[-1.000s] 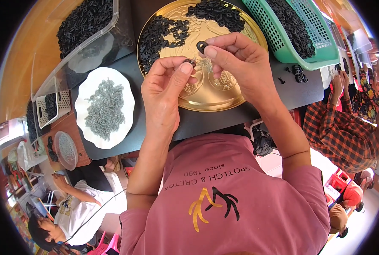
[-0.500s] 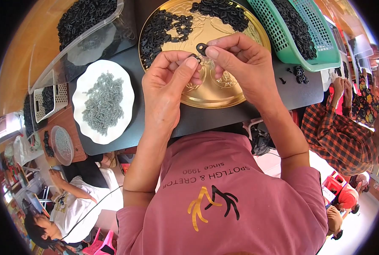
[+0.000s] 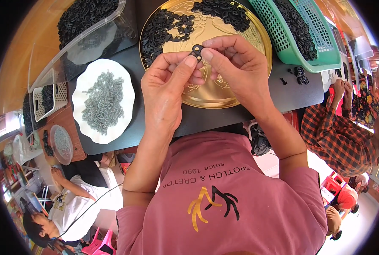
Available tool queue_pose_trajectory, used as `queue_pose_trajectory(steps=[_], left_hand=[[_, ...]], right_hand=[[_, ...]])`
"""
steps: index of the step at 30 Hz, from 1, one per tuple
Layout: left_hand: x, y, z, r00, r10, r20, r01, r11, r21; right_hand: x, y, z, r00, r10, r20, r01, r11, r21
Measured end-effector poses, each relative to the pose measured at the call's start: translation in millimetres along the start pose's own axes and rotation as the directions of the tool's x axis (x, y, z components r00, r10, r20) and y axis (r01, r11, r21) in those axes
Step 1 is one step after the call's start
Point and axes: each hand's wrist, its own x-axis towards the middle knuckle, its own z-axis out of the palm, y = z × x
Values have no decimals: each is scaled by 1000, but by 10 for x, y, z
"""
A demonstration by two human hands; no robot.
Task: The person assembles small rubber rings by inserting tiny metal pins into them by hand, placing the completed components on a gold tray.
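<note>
Head view: two black pieces [image 3: 196,52], apart earlier, had met between the hands, seemingly touching.
Left hand [image 3: 166,83]: apparently pinched the lower piece.
Right hand [image 3: 242,63]: apparently pinched the upper piece.
Gold tray [image 3: 217,100]: lay beneath both hands.

At twelve o'clock I saw an embossed golden tray [image 3: 217,101], glossy like metal, under matt, plastic-looking black pieces [image 3: 223,13]; toward ten, a smooth, glossy white dish [image 3: 80,95]; toward two, a green plastic basket [image 3: 323,63]; at six, a matt cloth shirt [image 3: 257,204].
</note>
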Motion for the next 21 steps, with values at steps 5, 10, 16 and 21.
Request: queue_pose_trajectory(steps=[5,10,16,21], left_hand=[[-1,1,7,1000,-15,-16,15,999,-36],[-2,-8,9,1000,-11,-26,9,998,-68],[-3,3,8,999,2,-32,-4,997,-72],[6,61,-34,1000,-12,21,11,999,53]], right_hand=[[-7,9,-1,1000,11,8,-11,1000,-3],[-10,7,9,1000,-14,7,14,1000,0],[-18,38,47,998,-54,20,53,996,66],[61,-59,-69,994,42,106,-46,999,29]])
